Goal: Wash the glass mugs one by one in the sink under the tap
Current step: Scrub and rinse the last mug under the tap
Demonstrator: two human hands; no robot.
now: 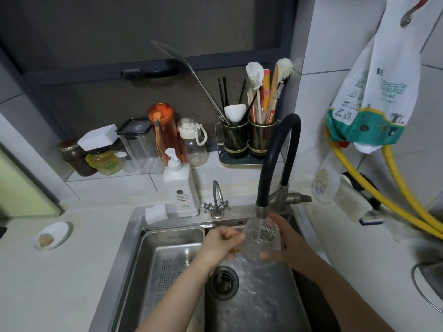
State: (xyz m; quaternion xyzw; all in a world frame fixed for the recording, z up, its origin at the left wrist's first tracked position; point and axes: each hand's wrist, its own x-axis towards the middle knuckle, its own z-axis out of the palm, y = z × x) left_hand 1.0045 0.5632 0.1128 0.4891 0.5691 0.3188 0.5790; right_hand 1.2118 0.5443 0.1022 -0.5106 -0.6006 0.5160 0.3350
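A clear textured glass mug (257, 243) is held over the steel sink (263, 305), its mouth tilted up under the black tap (273, 164). Water streams from the spout into the mug and splashes on the sink floor. My left hand (221, 243) grips the mug's handle side with curled fingers. My right hand (286, 245) wraps around the mug's right side and bottom. Part of the mug is hidden by both hands.
A perforated steel drain tray (167, 267) fills the sink's left part, beside the round drain (223, 282). A white soap pump bottle (181, 188) and a small second tap (217, 200) stand behind. Jars, bottles and utensil holders (247, 137) line the ledge. A small dish (52, 234) sits left.
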